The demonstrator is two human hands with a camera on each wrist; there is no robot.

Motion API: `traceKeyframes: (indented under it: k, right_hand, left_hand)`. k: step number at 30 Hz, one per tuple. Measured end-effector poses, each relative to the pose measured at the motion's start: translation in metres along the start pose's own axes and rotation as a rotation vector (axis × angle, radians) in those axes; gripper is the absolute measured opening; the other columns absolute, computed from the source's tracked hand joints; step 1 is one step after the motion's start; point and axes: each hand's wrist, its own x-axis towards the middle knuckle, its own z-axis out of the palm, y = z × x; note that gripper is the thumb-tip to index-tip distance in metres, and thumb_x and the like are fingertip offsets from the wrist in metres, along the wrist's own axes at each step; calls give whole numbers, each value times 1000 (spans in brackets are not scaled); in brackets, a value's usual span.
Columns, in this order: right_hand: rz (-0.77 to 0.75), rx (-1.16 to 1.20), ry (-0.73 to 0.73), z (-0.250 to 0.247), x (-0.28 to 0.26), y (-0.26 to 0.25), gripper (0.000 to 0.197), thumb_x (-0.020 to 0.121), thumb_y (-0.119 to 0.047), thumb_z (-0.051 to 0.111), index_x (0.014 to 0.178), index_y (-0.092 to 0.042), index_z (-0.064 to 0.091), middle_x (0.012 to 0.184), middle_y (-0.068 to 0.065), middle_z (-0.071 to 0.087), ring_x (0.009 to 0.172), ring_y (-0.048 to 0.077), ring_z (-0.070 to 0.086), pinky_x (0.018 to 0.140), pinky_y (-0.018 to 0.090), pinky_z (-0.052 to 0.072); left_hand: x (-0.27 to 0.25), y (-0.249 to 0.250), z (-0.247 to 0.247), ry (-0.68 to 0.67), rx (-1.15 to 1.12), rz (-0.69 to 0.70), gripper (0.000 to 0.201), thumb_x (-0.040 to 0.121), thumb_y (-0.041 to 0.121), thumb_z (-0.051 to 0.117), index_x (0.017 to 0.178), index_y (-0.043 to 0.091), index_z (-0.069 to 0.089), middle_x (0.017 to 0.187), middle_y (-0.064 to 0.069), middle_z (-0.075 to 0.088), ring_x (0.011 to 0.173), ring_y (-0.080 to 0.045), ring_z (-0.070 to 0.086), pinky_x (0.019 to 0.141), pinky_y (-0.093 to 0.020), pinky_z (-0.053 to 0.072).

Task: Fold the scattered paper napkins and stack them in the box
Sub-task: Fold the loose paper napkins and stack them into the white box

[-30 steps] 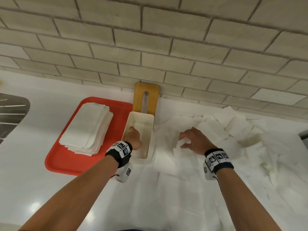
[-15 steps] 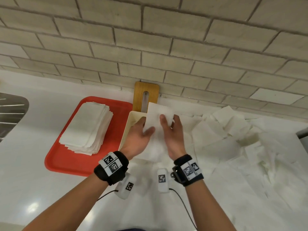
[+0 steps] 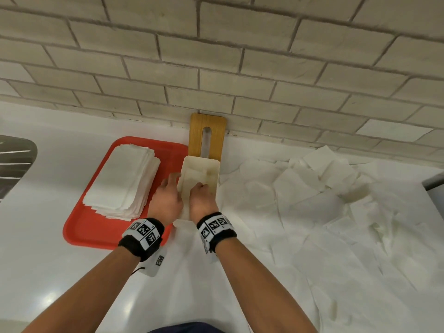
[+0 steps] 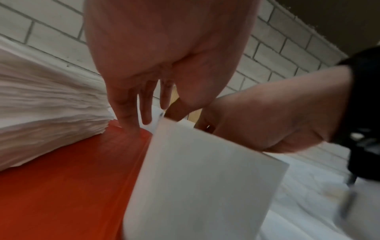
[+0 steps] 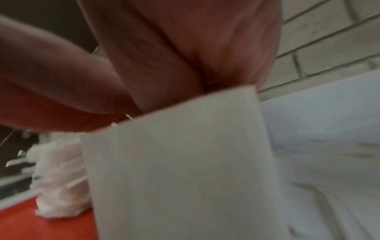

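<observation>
A cream box stands open on the white counter, between a red tray and loose napkins. My left hand straddles the box's left wall, its fingers straight down the outside onto the tray, the thumb inside. My right hand reaches into the box from the near end, fingers bent down onto a folded napkin lying inside. The box wall hides those fingertips in the right wrist view. In the left wrist view the right hand looks pinched at the rim.
A thick stack of folded napkins lies on the red tray. Scattered unfolded napkins cover the counter to the right. A wooden lid leans on the brick wall behind the box. A metal sink is far left.
A second ago the right hand picked a napkin from the pile. Half a second ago both hands held it above the box. Now it is down inside the box with both hands lowered.
</observation>
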Motion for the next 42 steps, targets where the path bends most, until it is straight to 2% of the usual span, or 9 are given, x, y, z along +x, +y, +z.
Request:
traceKeyframes:
  k: [10,14,17,25,29,34,37,40,42]
  right_hand:
    - [342,349,506,-90,20,176,51,90,-13,67,137,-11,49,131,20,58,121,44,60,98,50,52]
    - [498,254,150,-109,24,297,75,89,-23,82,151,-13,41,149,20,55,136,42,55,110,48,48]
    - [414,155,36,-105,9,333,53,92,-24,82,138,-13,60,138,13,67,126,35,63,100,37,50]
    - [46,326,286,-119,-58,275,26,97,-36,78,84,-37,55,75,-18,62,74,1,57,66,10,41]
    - [5,561,395,-137,-93,222,34,98,-35,77,80,-25,51,64,-17,47,61,4,41,58,17,34]
    - [48,930,439,-129,-125,206,32,99,-25,78,90,-9,52,72,13,45,68,17,45,64,31,39]
    - [235,1044,360,-90,-135,229,31,100,-29,77,120,-10,63,98,-3,79,87,22,76,79,41,62]
    - [406,949,291,-40,-141,262,41,95,-50,78,130,-34,64,135,-6,69,127,17,66,106,43,55]
    - [524,816,251,-21,-151,276,32,98,-47,75,125,-34,61,125,-7,66,118,13,64,95,29,49]
  left_hand:
    - [-7,-9,6,-40,-2,5,65,95,-3,53,155,18,38,108,-19,69,91,-41,69,74,-52,60]
    - [-10,-11,9,-51,27,-3,68,96,0,51,157,24,29,94,-9,64,77,-34,65,70,-54,61]
    - [-12,-14,12,-44,20,7,71,96,1,51,158,27,27,96,-9,64,76,-33,65,70,-55,60]
    - [-19,13,6,163,-36,328,50,100,20,69,145,11,51,143,-11,55,126,-34,57,106,-45,51]
    - [-26,65,-8,-56,-211,357,44,105,56,52,133,23,57,132,4,64,118,-13,61,101,-33,51]
    - [-29,114,8,-378,-552,130,85,88,93,24,111,23,67,92,2,76,85,-15,74,87,-44,62]
    - [-26,133,34,-394,-556,40,79,93,89,27,137,28,51,113,1,71,98,-18,71,97,-39,55]
    - [-17,142,76,-457,-529,-106,62,100,73,50,136,23,44,102,-5,76,90,-25,77,91,-40,61]
    - [-17,139,105,-524,-359,-110,56,100,60,60,133,16,48,100,-8,77,91,-27,77,91,-43,62]
